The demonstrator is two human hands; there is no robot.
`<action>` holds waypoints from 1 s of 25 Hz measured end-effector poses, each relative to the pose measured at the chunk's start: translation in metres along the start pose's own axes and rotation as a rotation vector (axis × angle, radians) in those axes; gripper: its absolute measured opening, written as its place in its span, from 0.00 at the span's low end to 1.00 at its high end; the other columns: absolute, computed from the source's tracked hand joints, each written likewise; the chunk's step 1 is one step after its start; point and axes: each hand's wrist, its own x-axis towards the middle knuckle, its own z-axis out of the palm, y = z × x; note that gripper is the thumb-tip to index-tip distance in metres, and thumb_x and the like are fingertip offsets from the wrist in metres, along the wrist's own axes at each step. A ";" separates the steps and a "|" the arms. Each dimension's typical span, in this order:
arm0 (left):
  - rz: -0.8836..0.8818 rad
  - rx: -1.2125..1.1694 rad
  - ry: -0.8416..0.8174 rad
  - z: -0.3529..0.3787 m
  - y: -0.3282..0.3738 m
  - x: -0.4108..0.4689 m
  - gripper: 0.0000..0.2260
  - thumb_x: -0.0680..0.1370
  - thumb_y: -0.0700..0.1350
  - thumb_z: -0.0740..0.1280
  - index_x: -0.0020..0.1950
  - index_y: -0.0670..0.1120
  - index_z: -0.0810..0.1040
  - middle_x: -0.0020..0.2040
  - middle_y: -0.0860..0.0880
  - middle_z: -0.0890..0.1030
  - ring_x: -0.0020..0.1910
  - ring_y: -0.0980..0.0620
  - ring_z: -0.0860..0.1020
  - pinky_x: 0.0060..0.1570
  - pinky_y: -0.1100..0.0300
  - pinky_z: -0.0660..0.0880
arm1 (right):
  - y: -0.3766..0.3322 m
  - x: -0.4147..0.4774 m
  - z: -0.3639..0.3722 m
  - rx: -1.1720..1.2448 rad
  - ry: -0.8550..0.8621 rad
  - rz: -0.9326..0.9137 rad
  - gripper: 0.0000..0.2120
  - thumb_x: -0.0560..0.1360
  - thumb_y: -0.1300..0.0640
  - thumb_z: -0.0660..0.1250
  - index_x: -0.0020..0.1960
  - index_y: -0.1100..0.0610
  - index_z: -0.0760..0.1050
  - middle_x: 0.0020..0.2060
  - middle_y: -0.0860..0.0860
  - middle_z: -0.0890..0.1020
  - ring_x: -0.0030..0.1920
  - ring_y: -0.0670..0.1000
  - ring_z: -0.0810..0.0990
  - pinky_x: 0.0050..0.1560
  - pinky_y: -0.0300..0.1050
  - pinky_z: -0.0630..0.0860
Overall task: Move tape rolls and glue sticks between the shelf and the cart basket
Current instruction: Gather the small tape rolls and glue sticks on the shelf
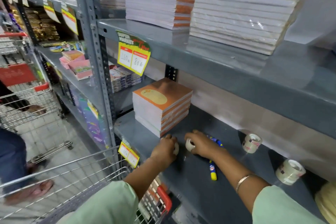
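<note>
On the grey shelf (190, 183), my left hand (166, 148) is closed around a small white tape roll (176, 149) that is mostly hidden under the fingers. Close beside it, my right hand (199, 143) grips another small white tape roll (189, 144). A blue and yellow glue stick (212, 170) lies on the shelf under my right forearm. A second blue glue stick (216, 141) peeks out behind my right hand. Two clear tape rolls stand further right, one (251, 142) near the back wall and one (290, 172) nearer the front.
A stack of orange-covered notebooks (161, 105) sits just behind my hands. The wire cart basket (78, 174) with red trim is below the shelf at front left. Another cart (23, 96) and a person's legs (12, 160) are at the left. The upper shelf (236, 71) overhangs.
</note>
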 end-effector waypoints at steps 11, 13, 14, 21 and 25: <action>-0.381 -0.144 0.274 -0.003 -0.149 -0.131 0.25 0.70 0.37 0.70 0.65 0.44 0.66 0.61 0.42 0.71 0.58 0.40 0.73 0.54 0.46 0.75 | -0.180 0.016 0.073 0.168 0.014 -0.397 0.20 0.69 0.66 0.67 0.59 0.57 0.72 0.55 0.59 0.73 0.59 0.58 0.70 0.59 0.53 0.72; -0.475 -0.154 0.259 0.024 -0.180 -0.154 0.24 0.71 0.37 0.69 0.65 0.43 0.67 0.61 0.41 0.72 0.57 0.40 0.74 0.53 0.47 0.73 | -0.204 0.023 0.121 0.175 -0.046 -0.422 0.20 0.69 0.65 0.67 0.60 0.58 0.72 0.56 0.60 0.73 0.60 0.60 0.70 0.59 0.54 0.72; -0.525 -0.166 0.247 0.041 -0.196 -0.165 0.22 0.71 0.36 0.68 0.64 0.42 0.67 0.60 0.40 0.72 0.58 0.39 0.73 0.53 0.47 0.72 | -0.213 0.026 0.151 0.156 -0.091 -0.421 0.20 0.70 0.65 0.67 0.61 0.58 0.71 0.57 0.60 0.73 0.61 0.61 0.71 0.59 0.54 0.72; -0.752 -0.260 0.090 0.186 -0.266 -0.210 0.16 0.75 0.35 0.60 0.63 0.40 0.67 0.64 0.40 0.70 0.63 0.39 0.69 0.54 0.48 0.70 | -0.200 0.033 0.340 -0.239 -0.541 -0.344 0.22 0.76 0.65 0.59 0.69 0.60 0.61 0.68 0.59 0.65 0.67 0.60 0.67 0.61 0.54 0.71; -0.782 -0.281 -0.105 0.234 -0.282 -0.206 0.18 0.73 0.35 0.61 0.63 0.39 0.65 0.64 0.40 0.67 0.64 0.41 0.67 0.51 0.46 0.70 | -0.170 0.051 0.441 -0.417 -0.669 -0.358 0.17 0.80 0.60 0.50 0.60 0.66 0.73 0.57 0.68 0.78 0.55 0.53 0.79 0.58 0.46 0.77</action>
